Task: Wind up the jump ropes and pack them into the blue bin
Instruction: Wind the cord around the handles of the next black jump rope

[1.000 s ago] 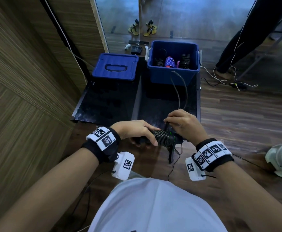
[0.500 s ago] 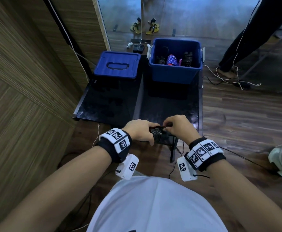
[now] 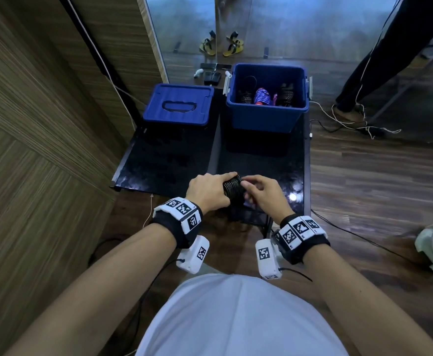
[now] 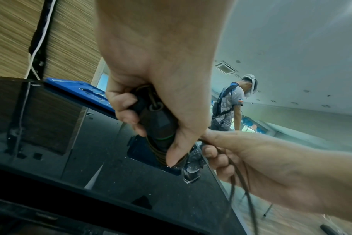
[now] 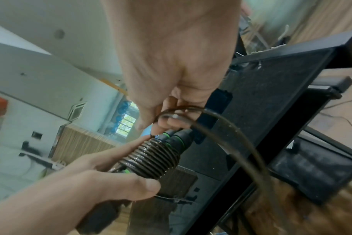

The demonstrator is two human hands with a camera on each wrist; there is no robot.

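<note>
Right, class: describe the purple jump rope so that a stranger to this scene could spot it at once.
Find the black table; at its far right stands the open blue bin. Inside lie three wound bundles in a row, and the purple jump rope is the middle one, the only coloured bundle between two black ones.

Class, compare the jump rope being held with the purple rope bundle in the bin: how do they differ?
The black jump rope is gripped by the left hand and right hand above the table; the purple bundle lies in the blue bin. One has a loose cord end, the other looks fully wound. Both are coiled.
</note>
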